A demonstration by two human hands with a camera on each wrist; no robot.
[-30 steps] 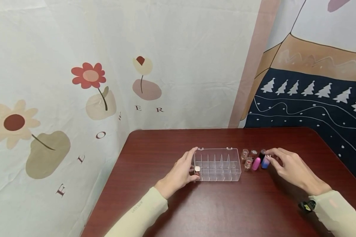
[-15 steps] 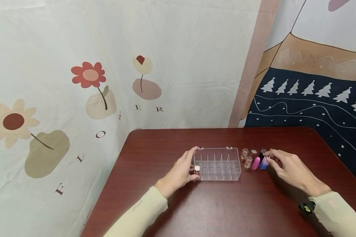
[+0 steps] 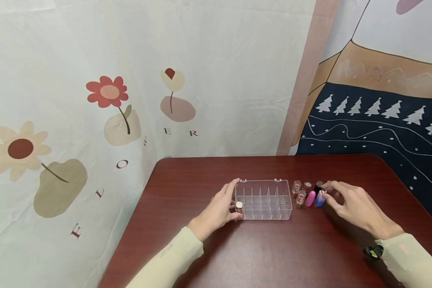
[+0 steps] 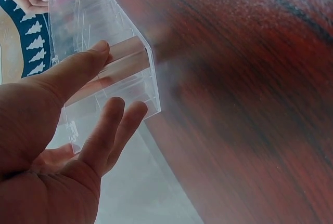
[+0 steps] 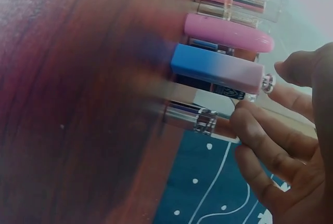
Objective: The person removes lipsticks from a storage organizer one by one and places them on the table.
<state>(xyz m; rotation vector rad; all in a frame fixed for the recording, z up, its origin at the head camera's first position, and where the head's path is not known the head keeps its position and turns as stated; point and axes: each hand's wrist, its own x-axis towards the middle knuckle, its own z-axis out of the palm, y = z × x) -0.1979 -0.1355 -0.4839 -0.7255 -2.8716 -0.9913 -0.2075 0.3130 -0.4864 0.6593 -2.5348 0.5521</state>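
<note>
My left hand [image 3: 216, 206] grips the left end of a clear compartment box [image 3: 263, 212], thumb at the front corner and a finger at the back. A white-topped lipstick tube [image 3: 239, 205] stands in its front left compartment; through the wall, the left wrist view shows its brownish body [image 4: 122, 60]. Right of the box my right hand [image 3: 353, 204] is at a group of upright lipstick tubes. Its thumb and index finger are right at the crown-shaped top of a blue-to-pink lipstick [image 5: 218, 68]. Other fingers are beside a clear-capped tube [image 5: 190, 119].
Next to the blue-to-pink lipstick stand a pink bullet-shaped tube [image 3: 310, 198], a black tube [image 3: 317, 187] and clear-capped lipsticks [image 3: 301, 199]. All are on a dark red wooden table [image 3: 259, 256]. Behind it hang a flower-print cloth [image 3: 230, 80] and a tree-print cloth [image 3: 374, 120].
The blue-to-pink lipstick has shifted slightly left toward the pink tube, with my right hand's fingertips at it. My left hand and the box have stayed put.
</note>
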